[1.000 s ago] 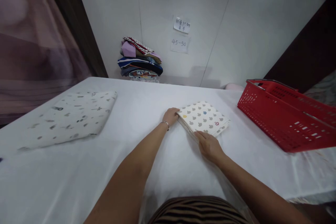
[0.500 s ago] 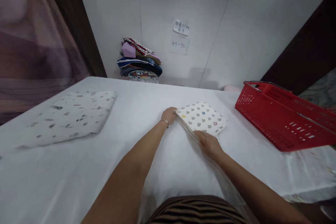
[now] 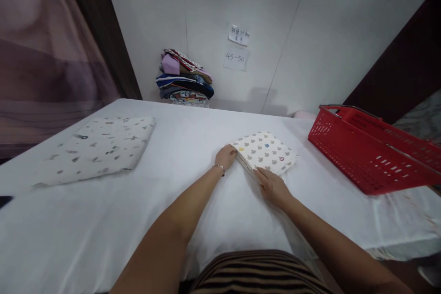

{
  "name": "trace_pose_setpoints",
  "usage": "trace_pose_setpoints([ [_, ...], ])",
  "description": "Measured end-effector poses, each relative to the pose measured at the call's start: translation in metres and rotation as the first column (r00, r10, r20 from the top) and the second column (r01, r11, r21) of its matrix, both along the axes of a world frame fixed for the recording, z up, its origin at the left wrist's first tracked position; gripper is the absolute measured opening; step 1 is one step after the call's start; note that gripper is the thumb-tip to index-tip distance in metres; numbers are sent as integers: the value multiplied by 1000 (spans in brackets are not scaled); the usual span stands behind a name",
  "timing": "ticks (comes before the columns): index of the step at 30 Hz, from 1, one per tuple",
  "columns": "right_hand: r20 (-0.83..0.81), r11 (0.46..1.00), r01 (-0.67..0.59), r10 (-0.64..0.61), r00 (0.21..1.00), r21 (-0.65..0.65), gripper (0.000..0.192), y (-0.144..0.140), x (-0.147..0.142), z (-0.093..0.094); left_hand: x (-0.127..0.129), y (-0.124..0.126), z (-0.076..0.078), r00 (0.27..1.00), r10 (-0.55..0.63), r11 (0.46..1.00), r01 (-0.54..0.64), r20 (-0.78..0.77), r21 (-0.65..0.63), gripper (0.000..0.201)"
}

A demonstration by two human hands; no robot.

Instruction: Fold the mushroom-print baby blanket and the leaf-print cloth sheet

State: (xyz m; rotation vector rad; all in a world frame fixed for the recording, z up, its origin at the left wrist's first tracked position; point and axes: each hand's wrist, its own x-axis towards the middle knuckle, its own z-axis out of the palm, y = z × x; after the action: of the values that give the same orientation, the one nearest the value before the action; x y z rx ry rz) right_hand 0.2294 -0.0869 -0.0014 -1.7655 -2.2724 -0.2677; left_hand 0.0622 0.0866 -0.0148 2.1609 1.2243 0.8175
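Note:
A folded white cloth (image 3: 267, 151) with grey apple-like shapes and a few coloured ones lies on the white-covered table (image 3: 186, 138) in front of me. My left hand (image 3: 226, 156), with a bracelet at the wrist, is closed on the cloth's left corner. On the near edge, my right hand (image 3: 272, 186) grips the folded layers, thumb side up. Between the hands the layered edge shows slightly parted. The undersides of the fingers are hidden by the cloth.
To the left lies a larger folded white cloth (image 3: 106, 147) with scattered grey prints. A red plastic basket (image 3: 372, 156) stands at the right. Behind the table's far edge is a pile of folded fabrics (image 3: 186, 78) against the wall, near two paper notes (image 3: 237, 46).
My left hand has shifted slightly right and nearer along the cloth's left corner, its fingers curled in more. The right hand stays at the near edge. The view has moved a little.

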Motion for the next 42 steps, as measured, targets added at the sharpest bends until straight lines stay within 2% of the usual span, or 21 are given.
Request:
trace_pose_setpoints([
  [3,-91,1000,0,0,996,3,55,2,7,0,1,-2,-1,1000,22,1000,-22,22,-5,21],
  [6,-192,999,31,-33,981,-16,52,4,12,3,2,-2,-3,1000,-6,1000,6,-18,28,21],
  [11,-174,999,28,-35,984,-43,53,4,11,5,1,-4,-4,993,-46,989,61,-109,136,22],
  [16,-190,998,49,-57,980,-46,51,3,7,8,3,-8,-2,966,-136,964,180,-218,198,26],
  [25,-245,996,70,-80,966,-51,50,3,7,11,3,-10,0,910,-229,939,300,-346,166,33],
  [32,-211,997,68,-75,975,-40,47,3,4,12,3,-16,4,858,-316,912,392,-405,119,34],
  [37,-237,996,77,-84,968,-41,44,4,8,10,5,-17,5,862,-370,902,423,-346,91,37],
  [40,-267,996,90,-93,959,-23,42,4,11,9,4,-16,4,878,-369,909,409,-306,80,35],
  [42,-230,997,78,-77,970,-8,43,2,11,7,3,-16,3,884,-359,914,398,-299,82,32],
])
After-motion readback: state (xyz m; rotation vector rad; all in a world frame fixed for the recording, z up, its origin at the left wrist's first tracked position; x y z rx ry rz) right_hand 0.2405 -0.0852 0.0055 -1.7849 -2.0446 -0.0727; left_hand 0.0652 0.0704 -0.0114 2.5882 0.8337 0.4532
